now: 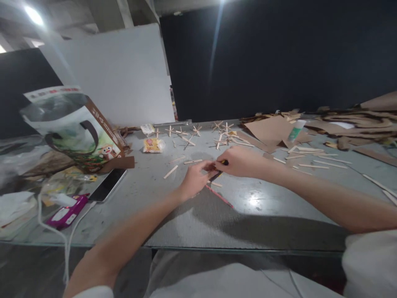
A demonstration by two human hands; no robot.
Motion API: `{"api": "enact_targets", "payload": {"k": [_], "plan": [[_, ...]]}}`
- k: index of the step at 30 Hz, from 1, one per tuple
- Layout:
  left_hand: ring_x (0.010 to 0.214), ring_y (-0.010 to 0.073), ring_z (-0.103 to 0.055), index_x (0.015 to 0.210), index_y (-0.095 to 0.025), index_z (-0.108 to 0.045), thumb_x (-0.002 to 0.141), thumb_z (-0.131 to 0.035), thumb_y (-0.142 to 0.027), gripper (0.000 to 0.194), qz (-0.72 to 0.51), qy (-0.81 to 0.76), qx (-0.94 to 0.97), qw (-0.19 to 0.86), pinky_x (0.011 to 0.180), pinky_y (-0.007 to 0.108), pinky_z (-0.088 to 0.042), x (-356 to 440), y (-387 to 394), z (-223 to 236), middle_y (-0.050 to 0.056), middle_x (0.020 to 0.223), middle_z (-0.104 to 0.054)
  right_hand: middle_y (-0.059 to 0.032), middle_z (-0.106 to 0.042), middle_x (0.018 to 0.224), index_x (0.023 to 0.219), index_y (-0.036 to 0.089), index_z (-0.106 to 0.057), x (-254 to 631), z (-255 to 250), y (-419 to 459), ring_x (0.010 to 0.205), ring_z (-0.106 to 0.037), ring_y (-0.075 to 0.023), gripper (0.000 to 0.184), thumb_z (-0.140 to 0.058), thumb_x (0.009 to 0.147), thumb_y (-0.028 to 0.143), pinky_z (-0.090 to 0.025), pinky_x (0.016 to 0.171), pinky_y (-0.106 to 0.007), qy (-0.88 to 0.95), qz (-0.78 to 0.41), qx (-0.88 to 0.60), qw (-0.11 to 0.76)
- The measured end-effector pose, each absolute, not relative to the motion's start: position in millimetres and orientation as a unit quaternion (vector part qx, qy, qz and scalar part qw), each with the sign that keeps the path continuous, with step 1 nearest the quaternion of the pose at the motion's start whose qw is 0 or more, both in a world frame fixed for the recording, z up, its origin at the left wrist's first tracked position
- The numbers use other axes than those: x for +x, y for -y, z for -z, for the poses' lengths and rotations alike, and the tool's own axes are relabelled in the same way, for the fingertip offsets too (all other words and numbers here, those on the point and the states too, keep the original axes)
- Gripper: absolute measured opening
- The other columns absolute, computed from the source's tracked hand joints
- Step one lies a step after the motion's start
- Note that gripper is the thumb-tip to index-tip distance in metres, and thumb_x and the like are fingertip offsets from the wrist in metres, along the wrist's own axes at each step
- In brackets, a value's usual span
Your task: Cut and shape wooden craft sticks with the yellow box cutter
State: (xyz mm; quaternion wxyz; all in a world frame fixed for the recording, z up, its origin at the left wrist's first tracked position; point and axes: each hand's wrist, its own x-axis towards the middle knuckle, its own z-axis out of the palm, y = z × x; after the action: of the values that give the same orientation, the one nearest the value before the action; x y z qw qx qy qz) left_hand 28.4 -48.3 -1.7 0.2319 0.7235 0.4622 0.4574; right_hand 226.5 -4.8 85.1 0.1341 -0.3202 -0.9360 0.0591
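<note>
My right hand [237, 160] is closed around a black-and-yellow utility knife [215, 176], whose far part is hidden by the fingers. Against it sits my left hand [196, 179], its fingertips pinched together and touching the right fingers. A short pale wooden stick [216, 184] pokes out below the left fingertips; the rest of it is covered. A red-pink strip [219, 196] lies on the table just in front of both hands. Loose wooden sticks [170, 171] rest to the left of my left hand, flat on the grey table [198, 231].
Star-shaped stick pieces [218, 140] stand at the back. Further right are a glue stick [296, 130], cardboard [263, 126] and several loose sticks [313, 166]. On the left stand a large plastic bag [74, 132], a phone [108, 185], a purple power bank [68, 212] with cables and a yellow packet [153, 145].
</note>
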Motion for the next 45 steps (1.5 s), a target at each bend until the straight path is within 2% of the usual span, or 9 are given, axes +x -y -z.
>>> {"api": "enact_targets", "payload": {"k": [5, 7, 11, 18, 28, 31, 36, 39, 45], "plan": [[0.087, 0.0225, -0.08, 0.131, -0.021, -0.063, 0.085, -0.085, -0.044, 0.057, -0.493, -0.438, 0.688, 0.302, 0.084, 0.035, -0.062, 10.9, 38.4, -0.2, 0.005, 0.092, -0.083, -0.0026, -0.051, 0.052, 0.059, 0.019, -0.055, 203.1, -110.5, 0.2, 0.05, -0.038, -0.0135, 0.039, -0.052, 0.097, 0.026, -0.024, 0.058, -0.034, 0.948, -0.038, -0.315, 0.03], [0.086, 0.0226, -0.079, 0.13, -0.021, -0.063, 0.082, -0.087, -0.049, 0.061, -0.489, -0.426, 0.694, 0.314, 0.084, 0.034, -0.061, 7.2, 37.7, -2.0, 0.005, 0.09, -0.082, -0.004, -0.054, 0.055, 0.062, 0.019, -0.058, 199.2, -114.0, -0.5, 0.052, -0.04, -0.0142, 0.038, -0.051, 0.099, 0.026, -0.024, 0.059, -0.034, 0.953, -0.022, -0.303, 0.001], [0.089, 0.024, -0.079, 0.121, -0.02, -0.069, 0.079, -0.09, -0.052, 0.057, -0.487, -0.422, 0.704, 0.299, 0.087, 0.035, -0.059, 7.2, 38.3, -0.7, 0.006, 0.09, -0.082, -0.0043, -0.054, 0.058, 0.065, 0.018, -0.059, 197.9, -116.0, -2.2, 0.054, -0.04, -0.0145, 0.038, -0.05, 0.101, 0.027, -0.024, 0.059, -0.033, 0.953, -0.014, -0.302, -0.024], [0.087, 0.0242, -0.08, 0.118, -0.02, -0.071, 0.082, -0.089, -0.048, 0.049, -0.482, -0.47, 0.691, 0.263, 0.087, 0.035, -0.059, 13.0, 34.1, 9.3, 0.004, 0.086, -0.082, -0.0001, -0.046, 0.051, 0.061, 0.019, -0.051, 199.6, -113.6, -10.9, 0.051, -0.033, -0.0122, 0.041, -0.048, 0.101, 0.023, -0.023, 0.058, -0.034, 0.953, -0.077, -0.293, -0.007], [0.088, 0.0226, -0.078, 0.116, -0.021, -0.07, 0.08, -0.083, -0.024, 0.038, -0.46, -0.487, 0.702, 0.244, 0.085, 0.033, -0.057, 16.9, 31.9, 6.7, 0.001, 0.086, -0.08, -0.003, -0.053, 0.056, 0.063, 0.018, -0.059, 196.5, -111.1, -10.7, 0.052, -0.035, -0.0124, 0.041, -0.049, 0.102, 0.026, -0.024, 0.06, -0.034, 0.957, -0.021, -0.287, -0.037], [0.086, 0.022, -0.076, 0.118, -0.021, -0.069, 0.08, -0.081, -0.022, 0.04, -0.462, -0.488, 0.699, 0.244, 0.083, 0.032, -0.056, 18.0, 31.0, 6.9, 0.0, 0.085, -0.078, -0.0045, -0.055, 0.057, 0.065, 0.017, -0.062, 196.5, -112.2, -7.9, 0.052, -0.037, -0.0128, 0.043, -0.048, 0.104, 0.029, -0.024, 0.059, -0.033, 0.955, -0.006, -0.294, -0.038], [0.086, 0.0212, -0.075, 0.104, -0.021, -0.067, 0.077, -0.076, -0.02, 0.028, -0.484, -0.464, 0.704, 0.236, 0.082, 0.031, -0.055, 18.1, 30.9, 10.5, 0.0, 0.085, -0.077, -0.0084, -0.063, 0.067, 0.071, 0.015, -0.069, 191.9, -118.0, 1.4, 0.055, -0.04, -0.0138, 0.037, -0.047, 0.1, 0.021, -0.025, 0.059, -0.033, 0.96, 0.039, -0.274, -0.049], [0.084, 0.0209, -0.074, 0.099, -0.021, -0.066, 0.077, -0.074, -0.019, 0.024, -0.492, -0.455, 0.706, 0.228, 0.081, 0.031, -0.055, 17.3, 31.3, 12.2, 0.001, 0.083, -0.076, -0.0096, -0.065, 0.068, 0.074, 0.014, -0.072, 191.1, -119.0, 4.6, 0.055, -0.042, -0.0139, 0.037, -0.047, 0.101, 0.021, -0.026, 0.059, -0.032, 0.959, 0.03, -0.279, -0.049], [0.085, 0.0214, -0.074, 0.105, -0.022, -0.067, 0.076, -0.076, -0.023, 0.031, -0.49, -0.454, 0.699, 0.257, 0.081, 0.032, -0.055, 17.4, 27.5, 13.1, 0.001, 0.085, -0.077, -0.009, -0.064, 0.067, 0.073, 0.014, -0.071, 194.2, -117.0, 4.9, 0.054, -0.04, -0.0134, 0.039, -0.047, 0.102, 0.024, -0.027, 0.059, -0.031, 0.952, 0.018, -0.303, -0.034]]}}
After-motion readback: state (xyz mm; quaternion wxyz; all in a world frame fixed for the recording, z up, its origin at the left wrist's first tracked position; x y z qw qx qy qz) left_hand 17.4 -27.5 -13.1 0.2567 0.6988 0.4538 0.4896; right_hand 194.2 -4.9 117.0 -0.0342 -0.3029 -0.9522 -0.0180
